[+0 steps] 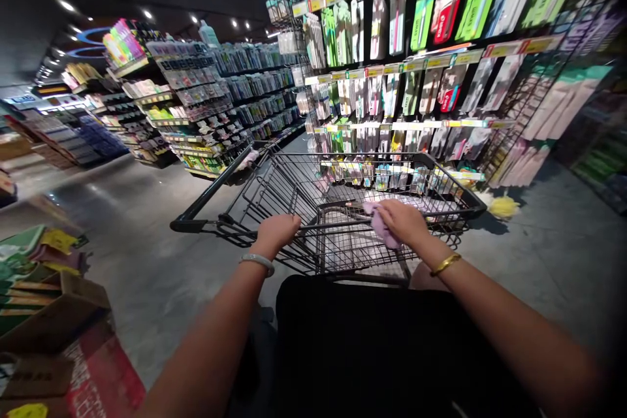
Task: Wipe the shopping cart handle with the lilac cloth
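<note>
A black wire shopping cart [343, 260] stands right in front of me. My left hand [278, 234] is closed around a thin black bar [333, 225] on the cart's near side. Farther right, my right hand [404, 222] is closed on a crumpled light purple cloth [385, 228], held against the same bar. Part of the cloth hangs below the fingers. Whether the right fingers also wrap the bar cannot be made out. Inside the cart, toward the far right, lies something pale and patterned [406, 201], partly hidden by the wires.
A rack of packaged toothbrushes [392, 88] rises just beyond the cart. Other stocked shelves [196, 104] line the left side. Open cardboard boxes [53, 313] stand at the lower left. A yellow fluffy item [503, 208] sits low to the cart's right, above grey floor [161, 261].
</note>
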`<move>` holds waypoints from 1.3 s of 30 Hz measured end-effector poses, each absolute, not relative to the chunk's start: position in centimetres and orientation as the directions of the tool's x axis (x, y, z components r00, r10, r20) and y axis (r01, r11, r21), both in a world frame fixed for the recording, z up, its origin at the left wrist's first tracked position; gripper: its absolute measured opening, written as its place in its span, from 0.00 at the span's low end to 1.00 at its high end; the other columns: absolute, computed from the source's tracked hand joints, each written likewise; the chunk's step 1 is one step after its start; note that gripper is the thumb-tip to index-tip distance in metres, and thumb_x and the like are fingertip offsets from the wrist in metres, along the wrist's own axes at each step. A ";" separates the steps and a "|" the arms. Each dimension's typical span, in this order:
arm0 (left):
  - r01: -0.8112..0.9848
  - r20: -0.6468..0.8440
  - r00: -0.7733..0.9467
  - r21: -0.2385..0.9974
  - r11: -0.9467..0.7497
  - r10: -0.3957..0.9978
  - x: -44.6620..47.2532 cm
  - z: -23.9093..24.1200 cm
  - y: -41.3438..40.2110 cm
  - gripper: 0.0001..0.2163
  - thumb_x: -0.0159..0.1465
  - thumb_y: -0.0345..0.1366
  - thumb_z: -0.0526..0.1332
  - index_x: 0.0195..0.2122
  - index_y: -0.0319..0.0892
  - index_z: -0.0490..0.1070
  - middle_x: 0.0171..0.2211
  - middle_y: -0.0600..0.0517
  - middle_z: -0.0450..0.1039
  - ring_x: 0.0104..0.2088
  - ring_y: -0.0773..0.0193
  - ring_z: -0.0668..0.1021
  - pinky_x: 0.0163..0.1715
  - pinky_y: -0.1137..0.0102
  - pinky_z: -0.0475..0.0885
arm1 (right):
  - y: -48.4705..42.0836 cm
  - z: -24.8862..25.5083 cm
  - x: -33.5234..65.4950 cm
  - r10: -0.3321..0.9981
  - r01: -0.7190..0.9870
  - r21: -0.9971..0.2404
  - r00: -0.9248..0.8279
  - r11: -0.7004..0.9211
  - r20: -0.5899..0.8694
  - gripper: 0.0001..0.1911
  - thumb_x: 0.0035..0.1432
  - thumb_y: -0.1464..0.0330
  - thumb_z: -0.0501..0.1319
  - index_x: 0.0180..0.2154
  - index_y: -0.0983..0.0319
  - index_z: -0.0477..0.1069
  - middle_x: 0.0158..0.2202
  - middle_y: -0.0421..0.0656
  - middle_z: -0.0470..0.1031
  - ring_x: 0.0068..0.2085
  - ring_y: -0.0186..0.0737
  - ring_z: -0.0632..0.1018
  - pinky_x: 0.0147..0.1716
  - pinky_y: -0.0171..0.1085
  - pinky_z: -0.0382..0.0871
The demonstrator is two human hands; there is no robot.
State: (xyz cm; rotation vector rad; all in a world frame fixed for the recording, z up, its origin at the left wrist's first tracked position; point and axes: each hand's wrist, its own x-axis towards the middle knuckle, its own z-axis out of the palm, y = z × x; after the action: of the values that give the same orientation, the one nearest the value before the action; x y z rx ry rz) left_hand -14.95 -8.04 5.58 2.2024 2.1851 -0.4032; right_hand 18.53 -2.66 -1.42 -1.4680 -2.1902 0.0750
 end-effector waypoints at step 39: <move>0.981 -0.030 0.018 -0.194 -0.023 0.999 -11.0 4.8 -9.9 0.14 0.69 0.30 0.50 0.40 0.36 0.76 0.35 0.38 0.78 0.42 0.50 0.81 0.39 0.60 0.73 | -4.4 -1.0 15.1 0.840 0.902 -0.115 -0.333 0.416 0.429 0.24 0.71 0.58 0.43 0.40 0.63 0.74 0.39 0.49 0.78 0.38 0.43 0.75 0.33 0.38 0.54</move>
State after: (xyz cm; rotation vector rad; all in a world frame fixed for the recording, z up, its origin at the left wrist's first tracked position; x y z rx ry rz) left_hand -11.03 -9.85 4.82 2.3214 2.2744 -0.2577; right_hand 15.08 -4.40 -0.99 -1.4842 -2.2536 -0.1991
